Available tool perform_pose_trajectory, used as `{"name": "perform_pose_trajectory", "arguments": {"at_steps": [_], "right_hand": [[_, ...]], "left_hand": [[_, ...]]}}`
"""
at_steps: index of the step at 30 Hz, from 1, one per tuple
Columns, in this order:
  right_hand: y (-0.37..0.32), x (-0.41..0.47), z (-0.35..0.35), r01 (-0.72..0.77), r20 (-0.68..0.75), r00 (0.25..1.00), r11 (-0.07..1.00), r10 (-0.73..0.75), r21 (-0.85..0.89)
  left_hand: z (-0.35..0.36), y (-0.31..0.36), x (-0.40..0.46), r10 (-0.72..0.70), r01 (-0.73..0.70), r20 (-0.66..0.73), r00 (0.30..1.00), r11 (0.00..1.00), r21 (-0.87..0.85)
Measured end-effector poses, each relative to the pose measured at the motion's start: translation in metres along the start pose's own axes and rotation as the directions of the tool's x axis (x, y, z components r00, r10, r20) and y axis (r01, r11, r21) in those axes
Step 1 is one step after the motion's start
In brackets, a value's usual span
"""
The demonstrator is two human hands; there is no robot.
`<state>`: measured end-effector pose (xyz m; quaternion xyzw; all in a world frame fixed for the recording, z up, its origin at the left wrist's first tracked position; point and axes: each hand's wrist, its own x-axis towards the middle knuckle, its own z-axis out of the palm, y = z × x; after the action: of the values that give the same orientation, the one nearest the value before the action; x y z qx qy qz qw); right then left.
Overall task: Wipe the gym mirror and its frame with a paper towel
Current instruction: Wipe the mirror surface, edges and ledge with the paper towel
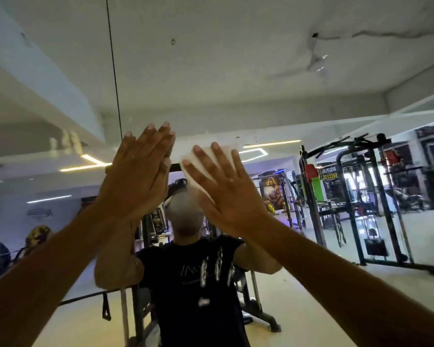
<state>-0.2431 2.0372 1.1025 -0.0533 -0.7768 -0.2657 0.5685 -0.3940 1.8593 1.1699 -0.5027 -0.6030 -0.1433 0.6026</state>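
The gym mirror (273, 101) fills the whole view and reflects the room and a person in a dark shirt. My right hand (226, 189) lies flat with spread fingers on a white paper towel (198, 159) and presses it against the glass at about head height. My left hand (138, 174) rests flat on the mirror just left of it, fingers straight and together. A thin dark vertical seam (113, 71) runs up the glass above my left hand. White streaks (214, 269) show on the glass lower down. The frame is not visible.
The mirror reflects black weight racks and cable machines (356, 196) on the right, posters (272, 194), a ceiling fan (311, 63) and strip lights (85, 164). A shelf with small pale objects (68, 142) appears at the upper left.
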Motion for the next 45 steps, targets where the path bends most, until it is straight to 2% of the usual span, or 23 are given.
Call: {"name": "perform_pose_trajectory", "arguments": {"at_steps": [2, 5, 7, 10, 12, 13, 16, 18, 19, 21, 23, 24, 26, 29, 30, 32, 34, 35, 37, 40, 42, 43, 45], "right_hand": [[0.019, 0.004, -0.004, 0.022, -0.004, 1.0, 1.0, -0.022, -0.005], [0.048, 0.032, -0.014, -0.305, -0.104, 0.947, 0.952, 0.305, 0.018], [0.027, 0.042, -0.011, -0.391, -0.118, 0.914, 0.92, 0.389, 0.006], [-0.026, 0.02, -0.002, -0.07, -0.005, 0.998, 0.997, 0.07, -0.022], [-0.019, 0.011, 0.0, 0.092, 0.037, 0.995, 0.995, -0.091, -0.032], [-0.004, 0.018, -0.002, 0.066, 0.015, 0.998, 0.997, -0.065, -0.051], [0.035, 0.05, -0.014, -0.273, -0.088, 0.959, 0.961, 0.268, -0.05], [0.016, 0.057, -0.013, -0.362, -0.094, 0.93, 0.931, 0.356, -0.051], [-0.003, 0.052, -0.01, -0.301, -0.069, 0.953, 0.951, 0.296, -0.073], [-0.039, 0.023, -0.005, -0.036, 0.039, 0.998, 0.997, 0.039, -0.071], [-0.035, 0.005, -0.005, 0.12, 0.095, 0.989, 0.992, -0.116, -0.039], [-0.02, 0.009, -0.006, 0.09, 0.075, 0.993, 0.995, -0.087, -0.047], [0.02, 0.032, -0.013, -0.146, -0.021, 0.989, 0.987, 0.145, -0.059], [0.032, 0.058, -0.018, -0.433, -0.115, 0.898, 0.899, 0.425, -0.06], [0.014, 0.056, -0.012, -0.409, -0.115, 0.91, 0.907, 0.398, -0.098], [-0.032, 0.03, -0.002, -0.161, -0.007, 0.987, 0.981, 0.161, -0.11], [-0.051, -0.008, 0.001, 0.078, 0.099, 0.992, 0.996, -0.074, -0.039], [-0.039, -0.014, 0.001, 0.098, 0.096, 0.991, 0.994, -0.094, -0.037], [0.0, -0.005, -0.005, -0.079, 0.027, 0.996, 0.995, 0.081, -0.068], [0.024, 0.017, -0.013, -0.446, -0.062, 0.893, 0.895, 0.446, 0.002], [-0.014, 0.012, -0.003, -0.348, -0.035, 0.938, 0.935, 0.346, -0.066], [-0.037, -0.001, 0.0, -0.194, 0.031, 0.98, 0.978, 0.196, -0.075], [-0.054, -0.031, 0.003, 0.066, 0.119, 0.991, 0.998, -0.065, -0.007]], "left_hand": [[-0.006, -0.002, -0.001, 0.008, -0.008, -0.001, 1.0, 1.0, -0.004], [-0.005, -0.008, -0.002, 0.023, -0.023, 0.001, 1.0, 1.0, 0.014], [-0.003, -0.013, -0.002, 0.029, -0.028, -0.024, 0.999, 0.999, 0.026], [-0.001, -0.023, -0.001, 0.04, -0.037, -0.06, 0.997, 0.998, 0.049], [0.004, -0.028, -0.001, 0.05, -0.047, -0.066, 0.997, 0.997, 0.058], [0.008, -0.031, -0.002, 0.052, -0.047, -0.072, 0.996, 0.997, 0.064], [0.016, -0.038, -0.005, 0.063, -0.055, -0.086, 0.994, 0.995, 0.083], [0.017, -0.043, -0.004, 0.081, -0.073, -0.082, 0.993, 0.993, 0.096], [0.016, -0.045, -0.003, 0.087, -0.079, -0.086, 0.992, 0.992, 0.099], [0.018, -0.048, -0.002, 0.09, -0.082, -0.088, 0.992, 0.993, 0.089], [0.022, -0.049, -0.003, 0.082, -0.073, -0.098, 0.992, 0.993, 0.091], [0.024, -0.049, -0.004, 0.074, -0.065, -0.094, 0.993, 0.994, 0.092], [0.029, -0.05, -0.002, 0.063, -0.057, -0.077, 0.995, 0.995, 0.076], [0.022, -0.046, -0.003, 0.052, -0.05, -0.067, 0.996, 0.998, 0.031], [0.017, -0.044, -0.004, 0.055, -0.054, -0.066, 0.996, 0.998, 0.02], [0.008, -0.04, -0.007, 0.06, -0.059, -0.076, 0.995, 0.998, 0.016], [0.005, -0.037, -0.007, 0.049, -0.048, -0.069, 0.996, 0.999, 0.012], [0.006, -0.036, -0.007, 0.043, -0.042, -0.066, 0.997, 0.999, 0.017], [0.006, -0.031, -0.009, 0.032, -0.03, -0.063, 0.998, 0.999, 0.03], [0.002, -0.023, -0.014, 0.042, -0.041, -0.037, 0.998, 0.999, 0.015], [-0.002, -0.015, -0.016, 0.041, -0.041, -0.044, 0.998, 0.999, 0.013], [-0.003, -0.011, -0.017, 0.037, -0.036, -0.052, 0.998, 0.999, 0.005], [-0.004, -0.007, -0.016, 0.025, -0.026, -0.056, 0.998, 1.0, -0.009]]}}
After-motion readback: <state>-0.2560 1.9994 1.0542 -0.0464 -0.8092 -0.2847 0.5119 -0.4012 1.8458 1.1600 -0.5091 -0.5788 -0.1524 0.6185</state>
